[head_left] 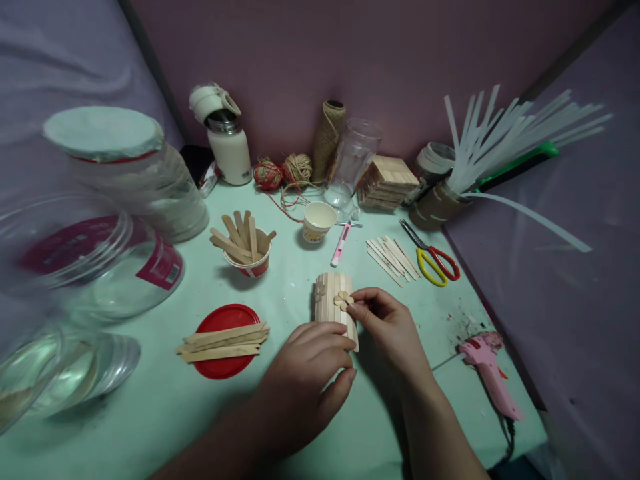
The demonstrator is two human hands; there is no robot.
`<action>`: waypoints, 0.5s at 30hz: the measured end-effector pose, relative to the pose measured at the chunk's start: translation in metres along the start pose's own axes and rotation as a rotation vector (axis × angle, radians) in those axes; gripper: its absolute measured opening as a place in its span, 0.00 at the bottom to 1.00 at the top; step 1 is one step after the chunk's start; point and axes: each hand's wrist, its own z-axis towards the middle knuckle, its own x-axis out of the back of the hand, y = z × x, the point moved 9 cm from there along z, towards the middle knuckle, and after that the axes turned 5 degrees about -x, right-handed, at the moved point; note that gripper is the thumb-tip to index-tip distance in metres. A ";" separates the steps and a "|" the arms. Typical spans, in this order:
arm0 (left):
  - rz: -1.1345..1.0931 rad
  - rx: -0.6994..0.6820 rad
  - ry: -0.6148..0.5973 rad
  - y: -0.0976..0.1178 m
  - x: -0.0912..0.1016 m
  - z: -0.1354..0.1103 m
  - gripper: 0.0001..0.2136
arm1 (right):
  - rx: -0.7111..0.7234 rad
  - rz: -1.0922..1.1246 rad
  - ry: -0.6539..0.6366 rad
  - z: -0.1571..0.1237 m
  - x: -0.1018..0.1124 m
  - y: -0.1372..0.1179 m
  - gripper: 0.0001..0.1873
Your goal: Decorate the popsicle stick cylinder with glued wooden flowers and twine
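Note:
A small cylinder covered in upright popsicle sticks (327,313) lies tilted in front of me on the table. My left hand (313,373) curls its fingers over the lower part of it, hiding its near end. Between thumb and index finger, my right hand (387,327) pinches a small wooden flower (343,301) against the cylinder's side. Whether the flower is stuck there I cannot tell. A second, darker flower (321,291) sits on the cylinder's left side.
Left are a red lid (220,370) bearing sticks, a cup of popsicle sticks (255,269) and large clear jars (160,260). Right are a pink glue gun (493,377), scissors (435,263) and thin sticks (393,260). A pink cutter (341,245) and paper cup (319,223) stand beyond.

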 end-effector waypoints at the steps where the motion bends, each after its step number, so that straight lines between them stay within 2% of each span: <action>1: -0.002 0.004 -0.001 0.000 0.000 0.000 0.04 | -0.004 0.003 0.000 0.000 0.000 0.000 0.13; 15: -0.007 0.028 -0.024 -0.003 -0.003 -0.001 0.04 | 0.004 -0.019 0.024 -0.003 0.004 -0.001 0.12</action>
